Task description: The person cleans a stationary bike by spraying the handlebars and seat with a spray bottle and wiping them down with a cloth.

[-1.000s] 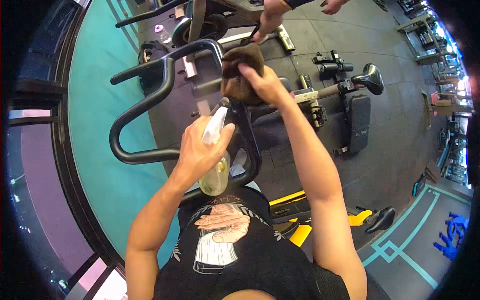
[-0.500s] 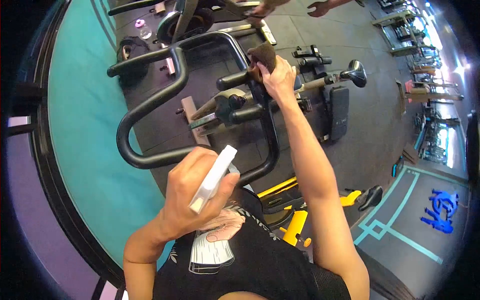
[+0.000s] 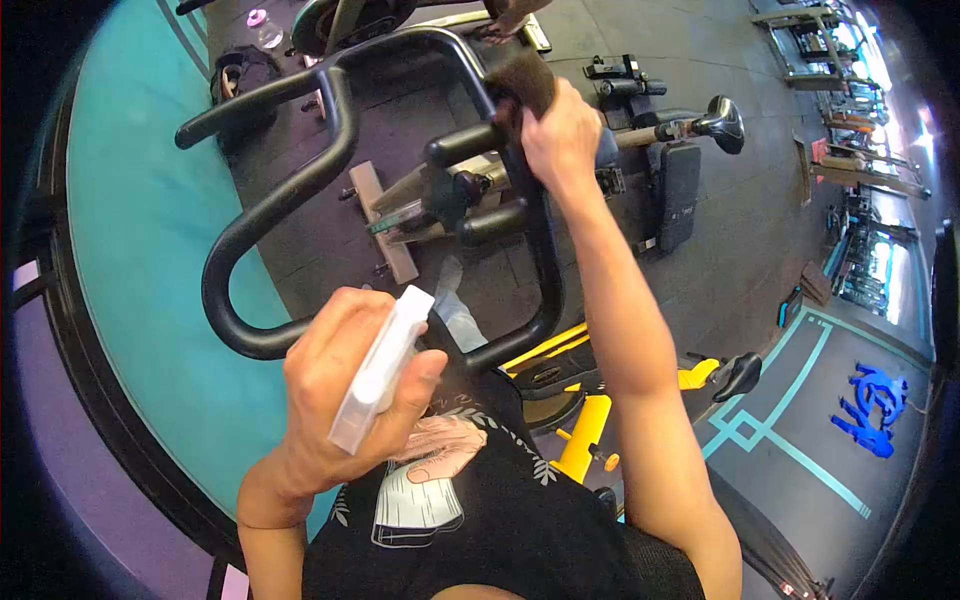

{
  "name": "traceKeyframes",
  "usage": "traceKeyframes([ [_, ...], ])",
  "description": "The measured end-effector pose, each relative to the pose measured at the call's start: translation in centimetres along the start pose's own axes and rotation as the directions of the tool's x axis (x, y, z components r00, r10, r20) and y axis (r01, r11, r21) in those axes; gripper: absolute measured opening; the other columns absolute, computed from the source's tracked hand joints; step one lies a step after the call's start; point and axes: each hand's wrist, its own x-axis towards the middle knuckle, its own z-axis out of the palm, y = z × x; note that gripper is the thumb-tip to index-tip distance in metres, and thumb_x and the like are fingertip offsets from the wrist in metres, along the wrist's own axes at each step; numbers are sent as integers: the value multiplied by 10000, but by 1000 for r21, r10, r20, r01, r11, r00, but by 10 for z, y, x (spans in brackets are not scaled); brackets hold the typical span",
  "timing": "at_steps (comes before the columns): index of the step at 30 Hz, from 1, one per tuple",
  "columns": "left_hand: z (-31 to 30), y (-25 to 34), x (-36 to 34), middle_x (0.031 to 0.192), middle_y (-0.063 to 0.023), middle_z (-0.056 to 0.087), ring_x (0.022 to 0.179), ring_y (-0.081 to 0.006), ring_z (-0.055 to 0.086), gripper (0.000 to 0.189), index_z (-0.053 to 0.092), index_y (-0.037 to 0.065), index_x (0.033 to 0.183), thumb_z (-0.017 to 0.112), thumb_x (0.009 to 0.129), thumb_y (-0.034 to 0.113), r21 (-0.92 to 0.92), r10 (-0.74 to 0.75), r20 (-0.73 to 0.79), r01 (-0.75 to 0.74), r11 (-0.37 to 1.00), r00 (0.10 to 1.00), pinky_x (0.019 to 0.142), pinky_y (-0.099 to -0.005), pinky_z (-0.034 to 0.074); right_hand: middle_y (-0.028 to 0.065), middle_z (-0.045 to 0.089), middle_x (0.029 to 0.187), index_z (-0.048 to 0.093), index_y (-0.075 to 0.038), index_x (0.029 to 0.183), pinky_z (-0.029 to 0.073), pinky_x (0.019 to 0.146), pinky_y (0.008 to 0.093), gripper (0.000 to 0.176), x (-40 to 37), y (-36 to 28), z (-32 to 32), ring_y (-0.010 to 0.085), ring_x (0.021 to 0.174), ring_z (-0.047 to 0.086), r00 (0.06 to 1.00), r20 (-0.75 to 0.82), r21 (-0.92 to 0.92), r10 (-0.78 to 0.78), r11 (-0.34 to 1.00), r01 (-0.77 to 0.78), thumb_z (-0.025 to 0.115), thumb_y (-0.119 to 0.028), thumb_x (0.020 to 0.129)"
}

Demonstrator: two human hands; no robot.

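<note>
The right hand [image 3: 562,135] is closed around a brown cloth [image 3: 525,85] and presses it onto the black handlebar [image 3: 290,195] of an exercise bike, at the far bend where the right-side rail [image 3: 545,260] turns toward the front crossbar. That rail runs lengthwise away from the body, so the cloth sits at its far end, straight ahead of the right shoulder. The right arm is stretched almost fully out along the rail, with the wrist above the bar and the knuckles up. The left hand [image 3: 335,400] is drawn back near the chest, well apart from the cloth, and is wrapped tightly around a white spray bottle [image 3: 382,368]. The bottle's head slants from lower left to upper right; the body is hidden by the fingers, and which end carries the nozzle cannot be told. The right hand is therefore the one on the bar. Beyond the handlebar another person's hand [image 3: 510,18] reaches in at the top edge, and a drinking bottle [image 3: 262,28] stands on the dark gym floor [image 3: 760,250].
</note>
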Motion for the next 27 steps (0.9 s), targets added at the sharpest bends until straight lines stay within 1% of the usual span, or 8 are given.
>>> traceKeyframes([
  [3,5,9,-1,872,-166,640,753,-296,632,214,665,-70,937,747,819,89,24,-20,-20,21,1000,1000,646,-375,511,228,662,1164,590,1,1143,487,967,507,417,42,-3,-4,407,1108,640,967,233,-47,99,995,-90,699,-303,879],
  [5,9,14,-3,886,-161,646,760,-281,636,213,663,-67,946,737,831,97,41,-26,-45,28,999,999,660,-365,504,225,666,1144,573,1,1130,495,936,513,408,45,5,0,428,1107,626,976,217,5,36,999,-38,703,-297,883],
  [7,13,15,-8,868,-89,605,737,-164,587,285,649,-31,951,699,899,245,5,-122,-114,123,992,986,654,-293,453,244,651,1163,557,-1,1179,487,943,522,448,28,5,-10,447,1111,612,977,214,144,-22,989,-9,713,-285,870],
  [10,16,18,-12,866,-69,590,737,-142,565,296,638,-23,958,698,899,261,-11,-209,-131,210,978,969,652,-286,441,290,545,1333,490,82,1251,408,1083,505,560,-18,31,6,472,1284,491,914,-235,256,-330,886,386,737,-63,769],
  [13,18,20,-14,860,-66,587,737,-141,562,293,633,-21,949,694,894,260,13,-265,-166,270,963,950,651,-288,439,290,406,1486,481,36,1217,323,1141,563,589,-70,26,-23,507,1387,369,912,-174,203,-371,893,402,742,-10,691],
  [18,25,25,-5,848,-67,588,740,-151,568,278,630,-15,933,688,880,251,-3,-345,-181,351,936,921,653,-297,442,292,442,1433,492,-1,1184,331,1128,581,627,-57,38,-26,513,1358,393,911,-169,72,-376,917,392,800,-22,639],
  [25,42,29,12,863,-94,618,752,-192,607,303,638,-20,939,699,871,269,96,-219,-113,230,969,969,669,-309,469,256,547,1342,525,36,1196,387,1113,489,605,27,56,-4,440,1289,498,962,-74,242,-262,931,272,802,-25,662],
  [27,49,31,17,861,-98,619,751,-201,611,325,642,-21,931,709,870,290,16,-299,-108,302,953,948,669,-317,470,235,547,1377,521,45,1210,388,1113,489,605,8,62,-9,442,1300,495,900,-140,283,-413,855,436,772,3,661],
])
